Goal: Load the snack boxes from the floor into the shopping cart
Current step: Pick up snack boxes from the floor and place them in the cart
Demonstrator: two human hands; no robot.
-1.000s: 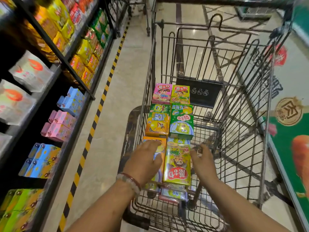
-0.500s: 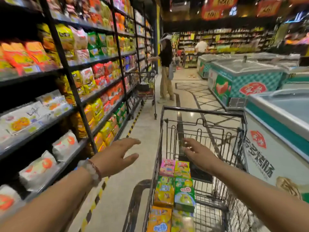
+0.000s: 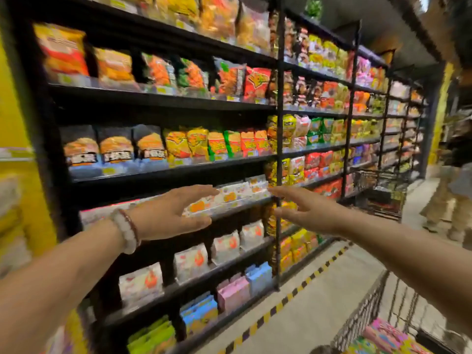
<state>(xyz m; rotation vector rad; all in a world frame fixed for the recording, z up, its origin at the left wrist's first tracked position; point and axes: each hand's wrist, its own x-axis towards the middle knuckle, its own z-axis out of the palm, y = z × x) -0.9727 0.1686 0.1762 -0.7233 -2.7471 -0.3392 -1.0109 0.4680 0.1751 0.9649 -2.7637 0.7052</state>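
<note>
1. Both hands are bare of any load: the left hand [image 3: 168, 213], with a bead bracelet [image 3: 127, 229] at the wrist, is spread with straight fingers, and the right hand [image 3: 310, 213] is likewise spread and relaxed. Both hang in the air in front of the snack shelf [image 3: 163, 98], touching nothing.
2. Loaded snack boxes [image 3: 383, 337] lie in the shopping cart [image 3: 367, 310], which sits low and to the right of the shelf at the frame's corner. No box on the floor [image 3: 319, 290] is in view.
3. The step in hand looks like a turn away from the cart to fetch more boxes. To do it well, the person should drop the gaze to the floor beside the shelf base, find the next box before reaching, and keep the fingers spread until they can close on its two sides.
4. Compared with half a second ago, the view has swung left from the aisle to face the shelf squarely, the cart has slid to the lower right corner, and the hands remain outstretched and unloaded.
5. Another cart [image 3: 383, 192] and a person [image 3: 457, 190] stand further along the shelf.
</note>
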